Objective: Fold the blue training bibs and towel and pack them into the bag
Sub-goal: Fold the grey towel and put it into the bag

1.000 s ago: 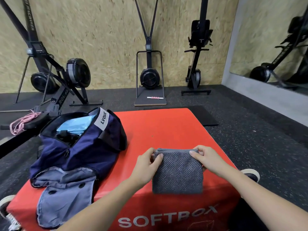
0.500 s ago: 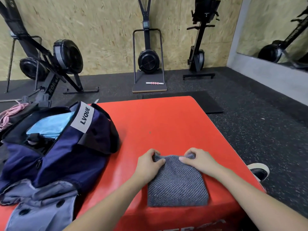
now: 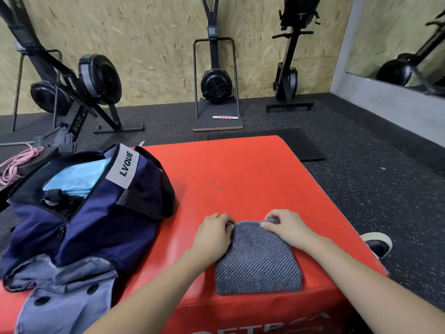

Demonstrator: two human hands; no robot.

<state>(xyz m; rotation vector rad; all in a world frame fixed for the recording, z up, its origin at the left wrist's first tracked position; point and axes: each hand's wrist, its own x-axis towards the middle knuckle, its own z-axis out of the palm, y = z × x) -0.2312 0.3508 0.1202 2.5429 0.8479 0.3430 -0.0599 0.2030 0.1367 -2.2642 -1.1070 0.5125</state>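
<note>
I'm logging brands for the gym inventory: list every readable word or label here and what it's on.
"LVQUE": white patch on the navy blue fabric bag.
"ROK", the rest unclear: frame of the black rowing machine.
White letters, cut off and unreadable: front face of the red padded box.

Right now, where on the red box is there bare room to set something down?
Free: the far half of the box, between the bag and its right edge. Crowded: the bag covers the left side; the towel and both hands fill the near right.
</note>
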